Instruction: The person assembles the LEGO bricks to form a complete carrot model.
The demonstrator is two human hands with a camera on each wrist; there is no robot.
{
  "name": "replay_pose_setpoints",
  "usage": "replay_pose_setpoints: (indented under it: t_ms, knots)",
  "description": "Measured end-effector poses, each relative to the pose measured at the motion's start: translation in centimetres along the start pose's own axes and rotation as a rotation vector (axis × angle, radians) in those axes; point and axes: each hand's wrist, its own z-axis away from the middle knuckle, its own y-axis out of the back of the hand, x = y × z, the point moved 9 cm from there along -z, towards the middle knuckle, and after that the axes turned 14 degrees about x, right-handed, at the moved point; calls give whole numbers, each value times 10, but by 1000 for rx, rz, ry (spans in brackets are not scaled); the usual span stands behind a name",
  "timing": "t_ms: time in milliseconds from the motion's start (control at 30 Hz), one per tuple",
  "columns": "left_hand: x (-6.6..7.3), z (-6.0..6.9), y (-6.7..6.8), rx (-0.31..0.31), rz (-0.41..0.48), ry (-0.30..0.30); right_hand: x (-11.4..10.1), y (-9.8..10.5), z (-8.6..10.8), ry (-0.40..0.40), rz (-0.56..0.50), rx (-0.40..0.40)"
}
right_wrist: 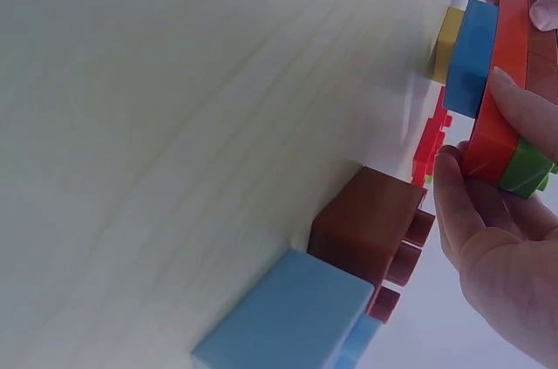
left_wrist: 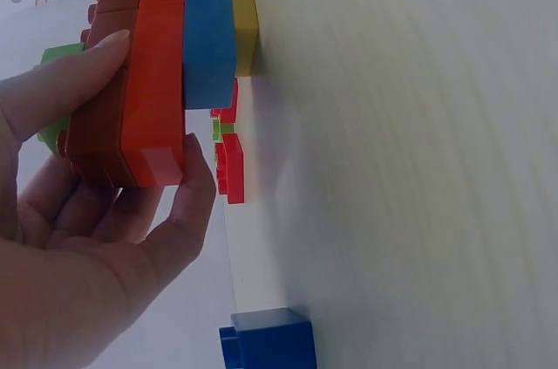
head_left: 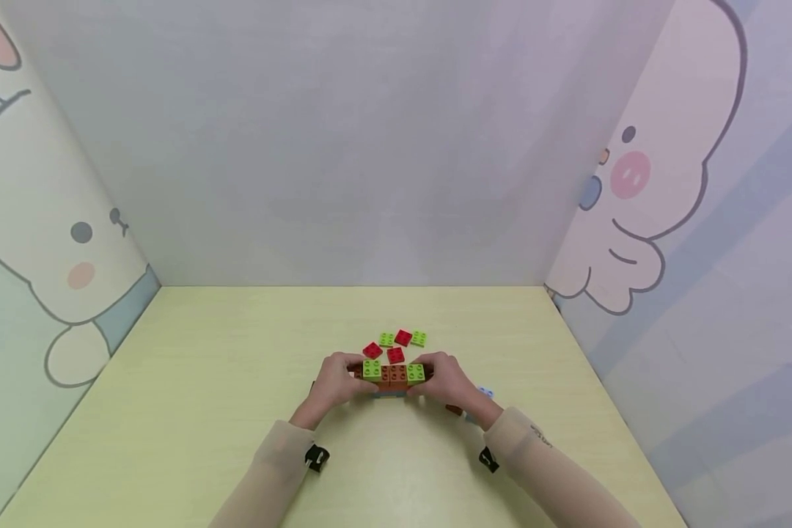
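Note:
Between both hands is a stack of toy building bricks (head_left: 394,375). Its yellow brick (left_wrist: 245,29) is at the bottom, followed by a blue brick (left_wrist: 207,46), a long orange-red layer (left_wrist: 157,81) and a row of brown bricks. Two lime green bricks (head_left: 372,369) top it, one near each end. My left hand (head_left: 333,380) grips the left end, thumb on the near brown side and fingers round the back. The right hand (head_left: 445,380) holds the opposite end, its thumb against the orange-red layer (right_wrist: 510,72). Both hands hide parts of the ends.
Behind the stack lie several loose red bricks (head_left: 403,337) and lime green bricks (head_left: 419,339). A brown brick (right_wrist: 366,221) and a light blue brick (right_wrist: 288,317) sit beside my right forearm. Near the left hand is a dark blue brick (left_wrist: 275,340). Cartoon-printed walls border the table (head_left: 237,323).

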Motion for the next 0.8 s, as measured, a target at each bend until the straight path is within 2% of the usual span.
replay_pose_setpoints:
  t_ms: [367, 500, 800]
  knots:
    - [-3, 0, -4, -21, -16, -2, -1, 9, 5, 41, 40, 19]
    - [-4, 0, -4, -21, -29, 10, 2, 18, 8, 53, 33, 28]
    - [-3, -1, -3, -28, -19, 12, 11, 45, 16, 23, 20, 52]
